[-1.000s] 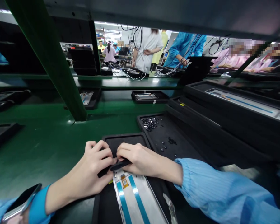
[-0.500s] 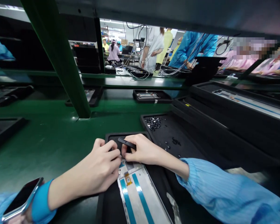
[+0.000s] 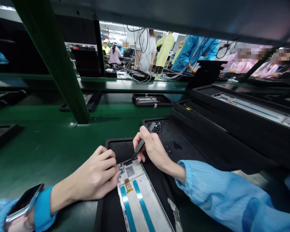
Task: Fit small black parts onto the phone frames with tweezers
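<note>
My right hand [image 3: 152, 149] pinches black tweezers [image 3: 142, 141], held tilted with the tip down at the upper end of a smartphone metal frame [image 3: 137, 196]. The frame lies lengthwise on a black tray [image 3: 119, 147], its silver inner face crossed by blue strips and a small yellow-orange label. My left hand [image 3: 94, 172] rests against the frame's upper end, with the fingers curled over its edge. The tweezer tip is partly hidden by my right fingers. A smartwatch [image 3: 24, 201] sits on my left wrist.
To the right, a black tray [image 3: 174, 141] holds a heap of small dark parts. Further trays with phone frames stand along the green bench [image 3: 38, 145]. A green post [image 3: 60, 61] rises at left. Beyond the shelf, co-workers sit and stand among hanging cables.
My right hand has lifted and turned, bringing the tweezers from nearly flat to tilted, tip down over the frame. My left hand stays at the frame's upper end.
</note>
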A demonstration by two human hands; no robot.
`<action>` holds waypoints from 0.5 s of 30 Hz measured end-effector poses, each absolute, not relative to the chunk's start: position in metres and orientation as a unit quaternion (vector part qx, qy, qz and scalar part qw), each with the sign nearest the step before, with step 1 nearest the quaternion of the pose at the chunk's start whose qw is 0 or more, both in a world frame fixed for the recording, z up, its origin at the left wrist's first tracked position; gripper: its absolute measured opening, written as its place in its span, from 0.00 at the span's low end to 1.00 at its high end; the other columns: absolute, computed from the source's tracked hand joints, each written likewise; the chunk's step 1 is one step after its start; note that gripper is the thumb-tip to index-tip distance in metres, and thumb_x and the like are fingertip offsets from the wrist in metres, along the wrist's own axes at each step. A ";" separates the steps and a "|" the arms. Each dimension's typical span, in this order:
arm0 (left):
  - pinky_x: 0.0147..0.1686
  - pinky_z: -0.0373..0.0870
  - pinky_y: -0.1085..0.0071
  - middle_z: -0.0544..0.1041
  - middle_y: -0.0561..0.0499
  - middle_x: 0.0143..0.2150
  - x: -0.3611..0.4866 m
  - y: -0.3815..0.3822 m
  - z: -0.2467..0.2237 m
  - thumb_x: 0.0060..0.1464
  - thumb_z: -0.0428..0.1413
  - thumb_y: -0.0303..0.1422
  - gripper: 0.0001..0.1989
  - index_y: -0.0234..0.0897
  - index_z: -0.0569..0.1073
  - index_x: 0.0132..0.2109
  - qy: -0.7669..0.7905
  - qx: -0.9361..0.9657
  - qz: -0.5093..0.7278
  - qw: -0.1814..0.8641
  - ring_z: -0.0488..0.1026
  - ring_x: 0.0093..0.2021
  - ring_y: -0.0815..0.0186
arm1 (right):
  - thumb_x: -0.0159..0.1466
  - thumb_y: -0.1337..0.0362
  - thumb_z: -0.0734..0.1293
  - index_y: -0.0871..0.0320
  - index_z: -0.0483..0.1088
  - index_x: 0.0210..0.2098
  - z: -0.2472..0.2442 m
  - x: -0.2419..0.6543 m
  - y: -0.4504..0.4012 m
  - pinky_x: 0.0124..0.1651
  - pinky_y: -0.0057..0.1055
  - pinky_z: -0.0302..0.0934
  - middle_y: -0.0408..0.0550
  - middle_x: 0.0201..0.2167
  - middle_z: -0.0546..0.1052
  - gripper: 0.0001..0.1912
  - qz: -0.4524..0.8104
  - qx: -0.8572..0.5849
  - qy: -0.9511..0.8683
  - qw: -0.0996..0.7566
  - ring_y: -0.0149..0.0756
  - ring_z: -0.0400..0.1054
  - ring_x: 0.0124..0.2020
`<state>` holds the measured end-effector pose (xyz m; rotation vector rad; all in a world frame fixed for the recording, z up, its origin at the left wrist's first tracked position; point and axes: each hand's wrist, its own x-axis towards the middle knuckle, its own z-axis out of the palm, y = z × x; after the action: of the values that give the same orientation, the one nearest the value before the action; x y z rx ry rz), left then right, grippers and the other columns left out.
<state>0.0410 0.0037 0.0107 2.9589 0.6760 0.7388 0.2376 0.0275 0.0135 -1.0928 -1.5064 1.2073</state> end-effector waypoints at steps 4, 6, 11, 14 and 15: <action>0.33 0.58 0.65 0.72 0.50 0.23 0.039 0.003 0.010 0.55 0.50 0.23 0.11 0.33 0.72 0.27 0.216 0.940 0.264 0.005 0.66 0.30 0.65 | 0.60 0.50 0.62 0.61 0.65 0.29 0.014 0.234 0.025 0.25 0.23 0.61 0.43 0.23 0.71 0.18 0.498 -0.384 -0.670 0.394 0.28 0.68 0.22; 0.33 0.59 0.65 0.74 0.50 0.24 0.038 0.005 0.009 0.56 0.48 0.24 0.11 0.35 0.73 0.30 0.229 0.930 0.285 0.034 0.67 0.30 0.66 | 0.57 0.56 0.67 0.60 0.65 0.30 0.015 0.232 0.023 0.27 0.22 0.62 0.42 0.26 0.71 0.13 0.461 -0.369 -0.710 0.383 0.27 0.68 0.25; 0.35 0.61 0.66 0.77 0.51 0.27 0.035 0.010 0.006 0.62 0.38 0.28 0.21 0.36 0.74 0.31 0.298 0.882 0.334 0.149 0.70 0.30 0.67 | 0.60 0.63 0.64 0.59 0.62 0.30 0.014 0.232 0.020 0.28 0.24 0.66 0.41 0.24 0.70 0.07 0.456 -0.358 -0.719 0.384 0.29 0.71 0.25; 0.36 0.61 0.67 0.77 0.51 0.27 0.035 0.011 0.005 0.63 0.38 0.30 0.22 0.36 0.74 0.29 0.314 0.875 0.330 0.163 0.71 0.30 0.67 | 0.61 0.64 0.63 0.59 0.62 0.31 0.012 0.234 0.020 0.28 0.24 0.66 0.42 0.24 0.71 0.05 0.416 -0.360 -0.748 0.371 0.30 0.71 0.25; 0.37 0.61 0.67 0.77 0.51 0.27 0.035 0.011 0.005 0.63 0.38 0.30 0.22 0.36 0.74 0.29 0.314 0.874 0.333 0.163 0.71 0.30 0.67 | 0.61 0.64 0.63 0.59 0.63 0.31 0.012 0.234 0.020 0.28 0.24 0.65 0.42 0.24 0.71 0.05 0.404 -0.357 -0.758 0.367 0.30 0.71 0.26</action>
<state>0.0353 0.0113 0.0045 2.4922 0.8945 0.9499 0.2340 0.0196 0.0118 -0.9175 -1.9466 1.0384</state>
